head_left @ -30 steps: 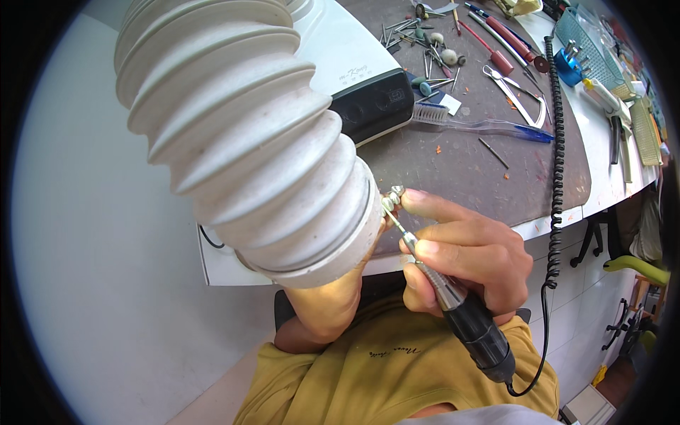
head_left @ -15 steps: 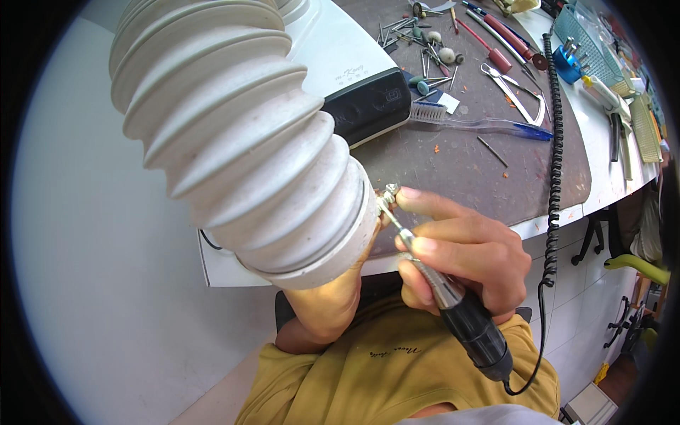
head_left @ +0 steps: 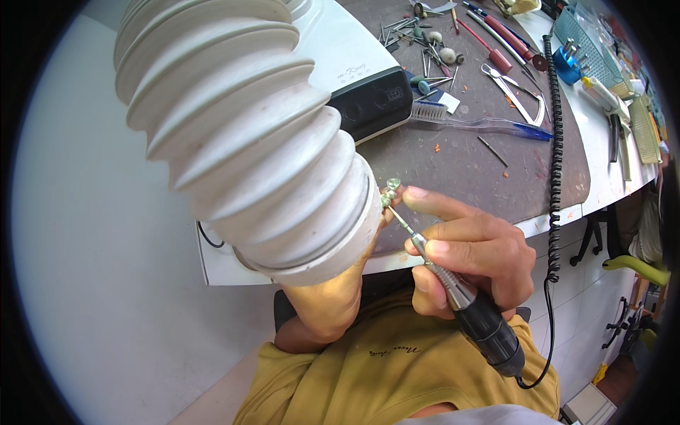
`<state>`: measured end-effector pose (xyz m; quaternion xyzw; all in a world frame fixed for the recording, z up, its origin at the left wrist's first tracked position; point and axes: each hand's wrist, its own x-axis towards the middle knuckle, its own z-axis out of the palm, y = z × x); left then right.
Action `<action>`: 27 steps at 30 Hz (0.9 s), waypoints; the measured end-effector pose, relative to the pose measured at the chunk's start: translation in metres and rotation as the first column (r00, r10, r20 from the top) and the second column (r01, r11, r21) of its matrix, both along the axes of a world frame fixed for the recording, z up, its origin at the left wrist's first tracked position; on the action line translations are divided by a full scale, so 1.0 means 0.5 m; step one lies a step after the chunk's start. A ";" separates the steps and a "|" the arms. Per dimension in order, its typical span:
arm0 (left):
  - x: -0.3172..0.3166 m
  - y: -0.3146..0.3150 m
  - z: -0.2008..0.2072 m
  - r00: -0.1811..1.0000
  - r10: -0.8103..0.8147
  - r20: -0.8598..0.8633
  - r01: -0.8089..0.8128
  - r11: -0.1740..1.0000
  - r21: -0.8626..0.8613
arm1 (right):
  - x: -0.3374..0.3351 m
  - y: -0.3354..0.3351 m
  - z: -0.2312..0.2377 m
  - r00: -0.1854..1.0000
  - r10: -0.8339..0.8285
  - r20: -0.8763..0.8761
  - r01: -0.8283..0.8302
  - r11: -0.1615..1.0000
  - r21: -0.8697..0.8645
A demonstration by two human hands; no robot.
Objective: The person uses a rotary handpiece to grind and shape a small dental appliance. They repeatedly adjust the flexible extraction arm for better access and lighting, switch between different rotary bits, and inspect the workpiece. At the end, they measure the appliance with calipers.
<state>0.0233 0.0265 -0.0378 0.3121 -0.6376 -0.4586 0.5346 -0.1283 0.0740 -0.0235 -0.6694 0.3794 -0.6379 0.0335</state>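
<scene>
The white bench [head_left: 237,263] ends in a front edge that runs under the hose and then beneath the right hand [head_left: 482,258], which hangs partly over the person's mustard shirt [head_left: 368,361]. Beyond the fingers the brown mat [head_left: 460,173] offers a fairly open stretch, up to a clear-handled toothbrush [head_left: 489,126] and, nearer, one loose thin metal rod [head_left: 493,151].

The knobbly metal casting [head_left: 389,193] is up at the mouth of the hose, above the mat — small, shiny, silvery with a green tint, made of rounded lobes in a row. The right thumb and fingers are clamped round a rotary handpiece [head_left: 467,301], its slim bur pointing at the casting's lower part; whether it touches is too small to tell. The right forefinger is just beside the casting.

A ribbed white extraction hose [head_left: 248,156] blocks most of the left hand [head_left: 384,221]; a bit of finger shows just under the casting, but I cannot tell how it grips. Left of the open mat is a white unit with a black front [head_left: 375,106]. Farther back lie mounted burs [head_left: 425,60] and a metal caliper [head_left: 520,99] — and a black coiled cord [head_left: 557,177] hangs down the right side.
</scene>
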 end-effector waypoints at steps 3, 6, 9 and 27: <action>-0.005 0.004 0.010 0.984 -0.026 -0.175 0.050 0.990 0.133 | 0.000 -0.003 -0.002 1.000 0.025 0.008 -0.025 1.000 -0.015; -0.008 0.008 0.014 0.979 0.016 -0.203 0.023 0.982 0.187 | 0.001 -0.004 0.001 1.000 0.022 0.001 -0.022 1.000 -0.004; -0.005 0.004 0.000 0.990 0.017 -0.142 0.000 0.993 0.121 | 0.008 -0.003 0.000 0.999 -0.036 0.038 0.035 0.999 0.020; -0.008 -0.002 0.025 0.833 -0.094 -0.546 0.319 0.888 0.333 | 0.004 0.001 0.001 0.998 0.030 0.058 -0.031 0.999 0.016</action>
